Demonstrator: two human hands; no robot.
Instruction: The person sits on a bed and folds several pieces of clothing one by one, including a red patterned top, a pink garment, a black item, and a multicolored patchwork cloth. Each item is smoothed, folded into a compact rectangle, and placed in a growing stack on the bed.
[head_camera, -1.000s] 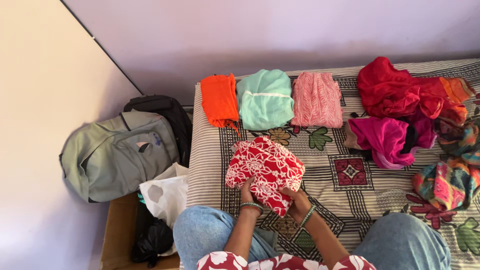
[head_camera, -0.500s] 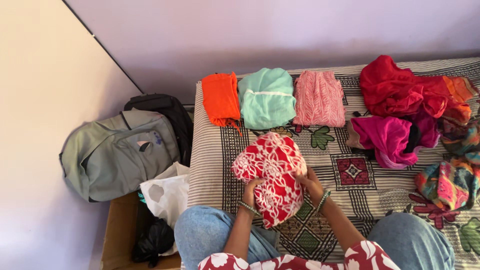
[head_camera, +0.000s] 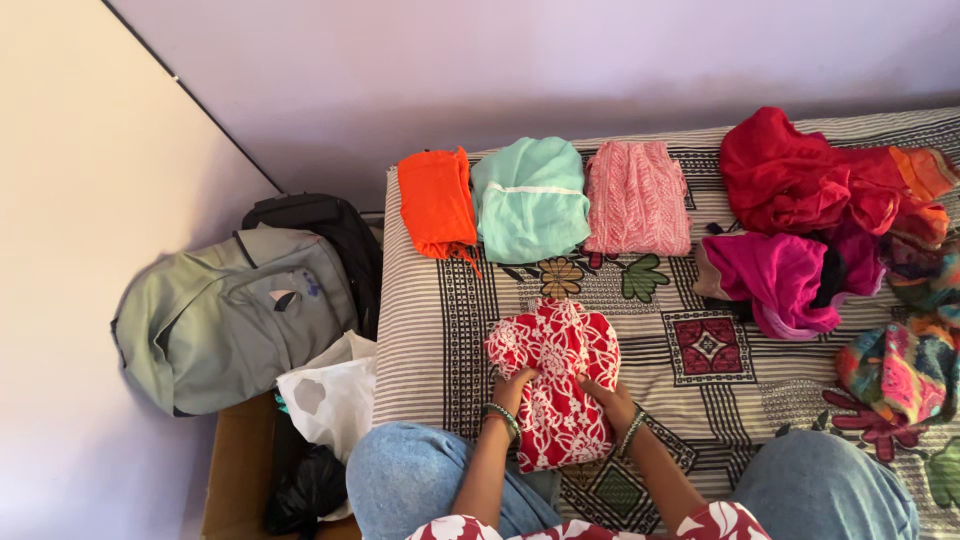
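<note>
A folded red garment with a white flower print (head_camera: 556, 372) lies on the patterned bedsheet (head_camera: 700, 300) in front of my knees. My left hand (head_camera: 512, 388) grips its left edge; a green bangle circles that wrist. My right hand (head_camera: 606, 398) presses on its right side, fingers on the cloth. Beyond it, along the wall, lie three folded garments side by side: an orange one (head_camera: 436, 202), a mint green one (head_camera: 530, 198) and a pink one (head_camera: 638, 196).
A loose heap of red, orange and magenta clothes (head_camera: 812, 220) covers the bed's right side, with a multicoloured cloth (head_camera: 902, 366) nearer me. Left of the bed stand a grey-green backpack (head_camera: 226, 314), a black bag (head_camera: 318, 218) and a white plastic bag (head_camera: 332, 396).
The red flowered garment was turned and folded narrower, and now lies upright lengthwise towards me. Both hands moved with it and rest on its lower half.
</note>
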